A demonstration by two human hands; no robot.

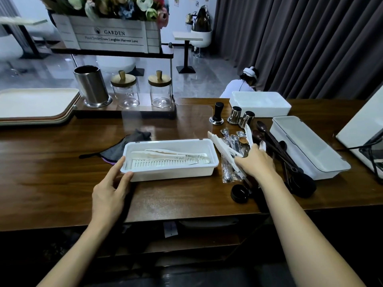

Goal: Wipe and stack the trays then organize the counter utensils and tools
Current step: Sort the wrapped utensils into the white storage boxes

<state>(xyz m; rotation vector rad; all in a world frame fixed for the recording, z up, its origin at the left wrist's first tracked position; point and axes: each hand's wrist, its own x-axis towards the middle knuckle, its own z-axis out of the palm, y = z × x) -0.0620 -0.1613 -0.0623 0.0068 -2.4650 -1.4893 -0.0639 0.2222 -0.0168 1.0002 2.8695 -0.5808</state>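
My left hand (109, 189) pinches the near-left corner of the white box (172, 172) on the worktop (51, 162). My right hand (257, 162) grips white tongs (222, 145) just beside the box's right end, above the loose spoons (227, 172). The tongs look like light, stiff, slick plastic, so I'd hold them mid-length with both arms squeezed together.

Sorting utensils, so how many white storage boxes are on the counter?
3: open-lid box by the left hand, lidless box behind the steel cups, closed box far right.
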